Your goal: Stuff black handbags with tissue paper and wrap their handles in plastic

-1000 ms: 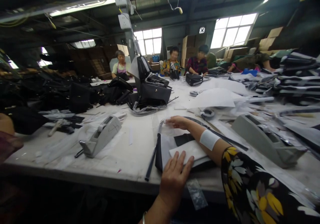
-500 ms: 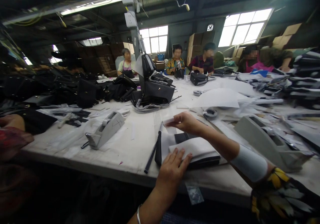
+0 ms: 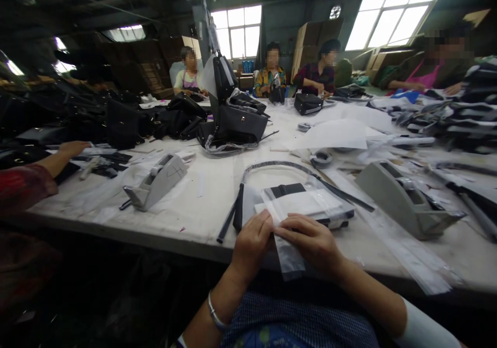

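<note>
A black handbag lies at the table's front edge, with a white sheet across it. Its strap handle, partly in clear wrapping, arches behind it. In front of the bag my left hand and my right hand meet, fingertips closed on a clear plastic strip. One end of that strip hangs over the table edge, while the upper part lies over the white sheet. The fingertips partly hide where the plastic is pinched.
Grey tape dispensers stand left and right. Behind the bag are another black handbag, a tape roll and white sheets. A co-worker's arm reaches in at left. Several people sit across the table.
My right hand has come down from behind the bag to meet my left at its front. Both now pinch the clear strip. The handle has come into view; the co-worker's arm reaches further in.
</note>
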{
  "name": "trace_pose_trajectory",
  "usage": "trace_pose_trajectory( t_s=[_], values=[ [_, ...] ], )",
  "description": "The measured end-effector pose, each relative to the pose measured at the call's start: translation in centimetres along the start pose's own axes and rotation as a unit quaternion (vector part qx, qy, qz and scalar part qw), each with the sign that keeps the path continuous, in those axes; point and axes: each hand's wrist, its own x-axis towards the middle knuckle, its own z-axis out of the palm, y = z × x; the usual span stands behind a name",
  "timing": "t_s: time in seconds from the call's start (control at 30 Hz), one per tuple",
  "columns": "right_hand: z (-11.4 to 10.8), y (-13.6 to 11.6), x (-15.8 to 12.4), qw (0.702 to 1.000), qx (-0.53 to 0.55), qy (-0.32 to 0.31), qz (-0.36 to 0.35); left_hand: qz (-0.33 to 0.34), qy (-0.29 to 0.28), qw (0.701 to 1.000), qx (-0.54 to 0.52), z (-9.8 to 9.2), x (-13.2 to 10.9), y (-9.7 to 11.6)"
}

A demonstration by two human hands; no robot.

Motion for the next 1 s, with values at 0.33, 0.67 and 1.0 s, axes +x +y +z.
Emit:
trace_pose_trajectory(
  t_s=[0.33, 0.67, 1.0],
  values=[
    [-2.4, -1.5, 0.3, 0.981, 0.132, -0.14, -0.035, 0.045, -0.008, 0.998, 0.041, -0.1, -0.2, 0.1],
    [3.1, 8.8, 9.3, 0.901, -0.095, -0.377, 0.192, 0.061, -0.001, 0.996, 0.068, 0.8, -0.8, -0.2],
    [5.6, 8.4, 10.5, 0.888, -0.072, -0.433, 0.136, 0.068, 0.007, 0.994, 0.085, 1.0, -1.1, 0.1]
  ],
)
